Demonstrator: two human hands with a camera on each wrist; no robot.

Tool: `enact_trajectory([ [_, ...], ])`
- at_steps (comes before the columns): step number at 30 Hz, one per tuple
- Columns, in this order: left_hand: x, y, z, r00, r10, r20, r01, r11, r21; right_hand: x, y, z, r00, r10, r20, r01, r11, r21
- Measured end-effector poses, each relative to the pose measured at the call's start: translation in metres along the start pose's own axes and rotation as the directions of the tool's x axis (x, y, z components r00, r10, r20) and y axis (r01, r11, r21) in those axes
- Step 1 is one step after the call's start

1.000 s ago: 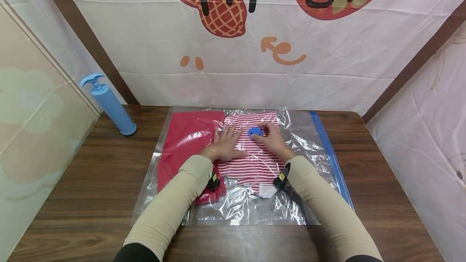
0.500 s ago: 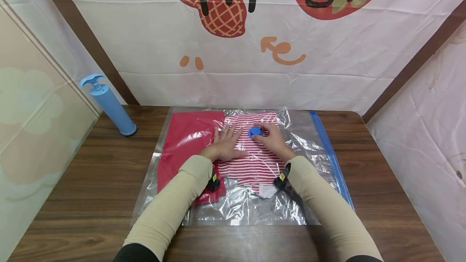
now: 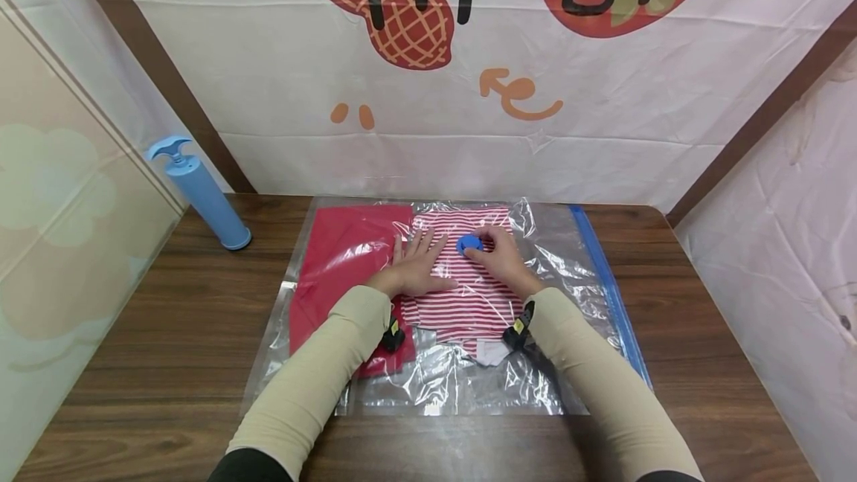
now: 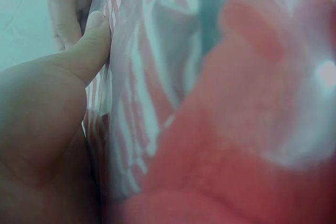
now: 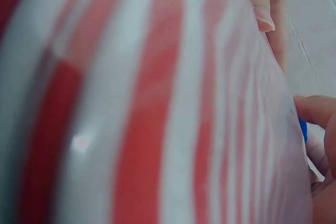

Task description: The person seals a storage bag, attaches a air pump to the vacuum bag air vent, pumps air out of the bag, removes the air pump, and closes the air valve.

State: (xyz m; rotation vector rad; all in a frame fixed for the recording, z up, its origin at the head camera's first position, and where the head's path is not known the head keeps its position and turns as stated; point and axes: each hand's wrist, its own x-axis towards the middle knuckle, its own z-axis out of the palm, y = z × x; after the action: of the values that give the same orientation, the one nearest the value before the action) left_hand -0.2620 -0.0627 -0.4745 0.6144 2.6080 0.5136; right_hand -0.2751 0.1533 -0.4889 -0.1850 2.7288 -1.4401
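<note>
A transparent vacuum storage bag (image 3: 455, 385) lies flat, with a folded red garment (image 3: 344, 259) and a red-and-white striped garment (image 3: 462, 312) inside. My left hand (image 3: 416, 271) rests on the bag, fingers spread, where the two garments meet. Its thumb (image 4: 89, 43) presses the plastic in the left wrist view. With thumb and forefinger, my right hand (image 3: 504, 257) pinches the round blue valve cap (image 3: 469, 243) over the striped cloth. In the right wrist view only a sliver of the blue cap (image 5: 303, 128) shows beside the fingers.
A light blue hand pump (image 3: 213, 199) stands at the table's back left. Along the bag's right side runs a blue zip strip (image 3: 605, 281). The brown wooden table (image 3: 154, 333) meets printed cloth walls at the back and sides.
My right forefinger shifts slightly at the blue valve cap's edge. The left hand, the bag and the pump stay in place.
</note>
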Motion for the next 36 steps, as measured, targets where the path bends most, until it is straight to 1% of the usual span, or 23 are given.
enact_trajectory([
  [5,-0.005,0.002,-0.003,1.000,0.015,-0.014,-0.014,1.000,0.018,0.000,0.000,0.000,1.000,-0.005,0.013,0.005,1.000,-0.015],
  [9,-0.005,0.001,-0.002,1.000,0.015,-0.016,-0.015,1.000,0.003,-0.001,0.000,0.000,1.000,0.003,0.010,-0.002,1.000,-0.013],
  [14,-0.005,0.000,-0.003,1.000,0.018,-0.011,-0.019,1.000,-0.014,-0.001,0.001,0.001,1.000,-0.013,0.004,0.013,1.000,0.006],
  [21,0.001,-0.003,0.003,1.000,0.008,-0.005,-0.008,1.000,-0.026,0.000,0.003,0.001,0.999,-0.049,-0.009,0.050,0.999,0.023],
  [24,0.001,-0.003,0.002,1.000,0.015,-0.011,-0.015,0.999,-0.028,0.001,0.000,-0.001,0.999,-0.033,-0.007,0.033,0.998,0.045],
  [29,-0.003,-0.002,-0.002,1.000,0.017,-0.014,-0.017,0.999,-0.030,0.004,-0.009,-0.007,0.999,0.035,0.025,-0.037,0.996,0.075],
  [32,-0.003,-0.002,-0.002,1.000,0.010,-0.011,-0.010,1.000,-0.020,0.006,-0.011,-0.012,0.998,0.058,0.035,-0.061,0.995,0.079],
  [36,-0.002,-0.001,0.000,1.000,0.003,-0.007,-0.003,1.000,-0.016,0.006,-0.010,-0.017,0.996,0.081,0.030,-0.084,0.990,0.112],
])
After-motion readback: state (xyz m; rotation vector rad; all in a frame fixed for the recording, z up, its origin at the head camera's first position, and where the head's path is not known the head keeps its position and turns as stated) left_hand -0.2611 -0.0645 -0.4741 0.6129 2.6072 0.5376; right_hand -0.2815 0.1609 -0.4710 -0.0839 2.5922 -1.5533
